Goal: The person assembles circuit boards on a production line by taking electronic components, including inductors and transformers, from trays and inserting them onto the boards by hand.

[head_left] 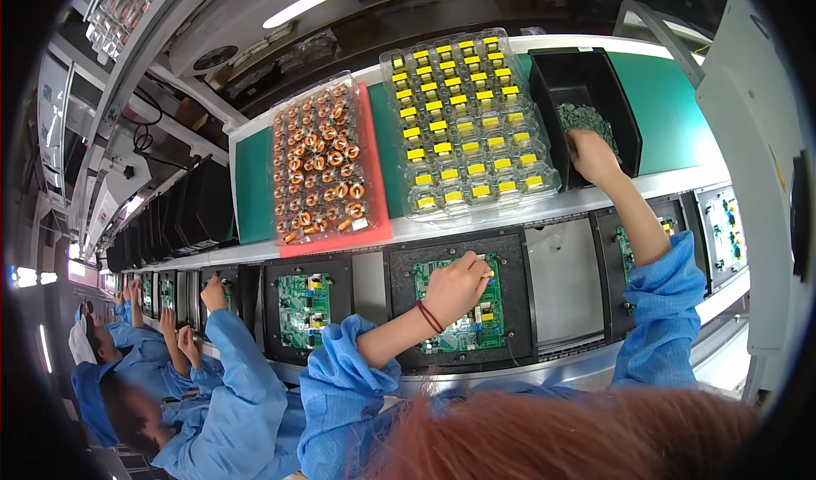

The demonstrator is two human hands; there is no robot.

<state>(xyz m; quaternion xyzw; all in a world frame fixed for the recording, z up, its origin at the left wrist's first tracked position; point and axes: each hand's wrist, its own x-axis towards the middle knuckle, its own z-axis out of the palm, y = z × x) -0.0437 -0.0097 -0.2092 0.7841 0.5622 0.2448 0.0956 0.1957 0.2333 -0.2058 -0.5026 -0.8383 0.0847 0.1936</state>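
My left hand (459,290) is over a green circuit board (491,334) that lies in a black carrier frame (520,314) on the line in front of me. Its thumb and fingers are pinched at the board's upper right part; what they hold, if anything, is too small to name. A dark red band circles that wrist. Off to the right, my right hand (595,158) reaches into a black bin (626,106) and touches a heap of small grey-green parts (586,121). Its fingers are curled, and the tips are partly hidden.
Behind the line stand a clear tray of yellow-topped components (460,102) and a tray of copper-wound coils (319,153) on a red sheet (374,166). Boards in carriers (304,310) sit on both sides. Co-workers in blue (238,386) work at my left.
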